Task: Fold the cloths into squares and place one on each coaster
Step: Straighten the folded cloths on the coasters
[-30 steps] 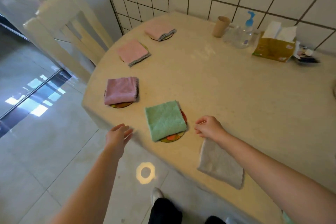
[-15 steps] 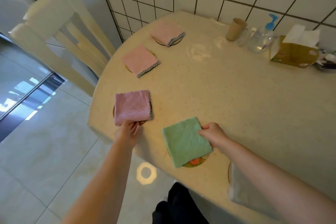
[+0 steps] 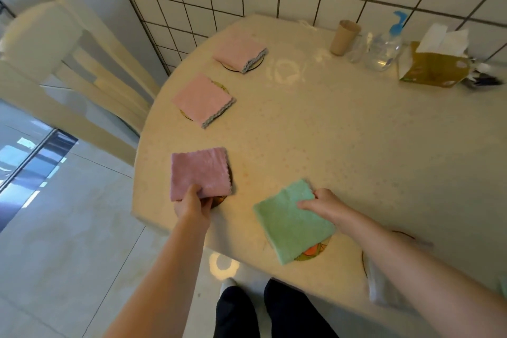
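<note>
- Sitting askew, the green cloth covers only part of its coaster, whose printed edge shows at the near corner; the right hand pinches its far corner, thumb on top. A pull toward the counter edge could drag it off the coaster or open the fold.
- Overhanging its coaster, the mauve cloth is pinched at its near edge by the left hand. It lies near the counter's rim, so a tug that way could slide cloth and coaster toward the drop.
- Working both hands at once splits attention; one square may end up crooked.
- Lying under the right forearm, a pale cloth on another coaster could be swept off by the arm; I cannot tell whether it is folded square.
- Two pink cloths rest on coasters farther off, well clear of the hands.
</note>
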### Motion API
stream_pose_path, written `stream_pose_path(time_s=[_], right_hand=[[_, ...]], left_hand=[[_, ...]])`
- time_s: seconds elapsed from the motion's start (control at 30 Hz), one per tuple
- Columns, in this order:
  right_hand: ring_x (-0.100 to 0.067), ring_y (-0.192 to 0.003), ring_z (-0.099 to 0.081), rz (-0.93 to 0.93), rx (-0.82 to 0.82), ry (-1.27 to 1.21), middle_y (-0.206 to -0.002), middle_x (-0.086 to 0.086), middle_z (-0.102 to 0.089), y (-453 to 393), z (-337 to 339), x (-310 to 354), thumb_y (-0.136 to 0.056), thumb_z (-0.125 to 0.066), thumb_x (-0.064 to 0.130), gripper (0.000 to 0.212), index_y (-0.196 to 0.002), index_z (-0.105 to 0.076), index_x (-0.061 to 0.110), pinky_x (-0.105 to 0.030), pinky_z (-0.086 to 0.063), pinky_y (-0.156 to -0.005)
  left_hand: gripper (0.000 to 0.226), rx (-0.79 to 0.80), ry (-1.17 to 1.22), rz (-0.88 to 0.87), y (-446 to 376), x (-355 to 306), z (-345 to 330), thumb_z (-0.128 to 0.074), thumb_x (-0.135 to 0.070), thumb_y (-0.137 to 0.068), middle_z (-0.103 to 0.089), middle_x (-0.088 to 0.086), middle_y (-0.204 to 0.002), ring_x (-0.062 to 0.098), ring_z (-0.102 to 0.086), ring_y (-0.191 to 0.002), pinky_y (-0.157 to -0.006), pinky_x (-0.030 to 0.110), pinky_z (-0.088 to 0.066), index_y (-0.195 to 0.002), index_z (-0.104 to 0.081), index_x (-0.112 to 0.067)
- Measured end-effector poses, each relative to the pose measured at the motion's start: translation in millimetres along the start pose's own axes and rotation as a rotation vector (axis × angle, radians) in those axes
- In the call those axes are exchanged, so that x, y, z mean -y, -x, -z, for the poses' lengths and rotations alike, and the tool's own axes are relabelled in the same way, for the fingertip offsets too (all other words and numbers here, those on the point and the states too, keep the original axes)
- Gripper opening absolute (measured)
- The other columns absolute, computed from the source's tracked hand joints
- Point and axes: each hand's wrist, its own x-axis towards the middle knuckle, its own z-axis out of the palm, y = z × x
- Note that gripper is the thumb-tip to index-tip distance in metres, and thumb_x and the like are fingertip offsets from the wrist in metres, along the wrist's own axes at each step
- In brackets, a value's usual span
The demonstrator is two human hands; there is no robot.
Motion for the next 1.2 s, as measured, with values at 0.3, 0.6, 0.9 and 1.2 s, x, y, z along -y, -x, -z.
stream_pose_path(time_s=[0.3, 0.6, 0.9, 1.2], right_hand=[[-0.032, -0.101, -0.062, -0.103, -0.136, -0.783, -0.114, -0.017, -0.065, 28, -29, -45, -0.090, -0.059, 0.010, 0.033, -0.122, -0.057, 0.005, -0.047, -0.050, -0.089], [-0.032, -0.102, -0.061, -0.065, -0.227, -0.944, -0.117, -0.015, -0.062, 45, -48, -54, -0.092, -0.055, 0.007, 0.031, -0.123, -0.054, 0.009, -0.048, -0.050, -0.085], [-0.029, -0.103, -0.059, -0.106, -0.231, -0.777, -0.118, -0.011, -0.060, 37, -44, -48, -0.091, -0.058, 0.013, 0.035, -0.125, -0.049, 0.011, -0.042, -0.051, -0.077], [-0.026, -0.091, -0.054, -0.014, -0.544, 0.030, -0.103, -0.005, -0.052, 36, -37, -37, -0.079, -0.073, 0.023, 0.055, -0.118, -0.039, 0.005, -0.028, -0.038, -0.069]], left_hand=[[0.020, 0.279, -0.242, 0.085, -21, -31, 39, -0.048, 0.008, -0.089, -0.056, 0.016, -0.094, 0.030, -0.060, -0.082, -0.051, 0.036, -0.059, -0.105, -0.050, -0.004], [0.020, 0.426, -0.325, 0.138, -36, -44, 50, -0.044, 0.009, -0.092, -0.058, 0.018, -0.102, 0.033, -0.060, -0.090, -0.060, 0.039, -0.060, -0.098, -0.055, -0.007], [0.036, 0.411, -0.413, 0.168, -44, -49, 45, -0.048, 0.006, -0.093, -0.056, 0.023, -0.117, 0.038, -0.058, -0.105, -0.061, 0.042, -0.060, -0.128, -0.045, 0.000], [0.056, 0.133, -0.891, -0.191, -41, -58, 48, -0.081, -0.021, -0.073, -0.062, 0.016, -0.099, 0.033, -0.066, -0.080, -0.072, 0.044, -0.059, -0.114, -0.047, -0.004]])
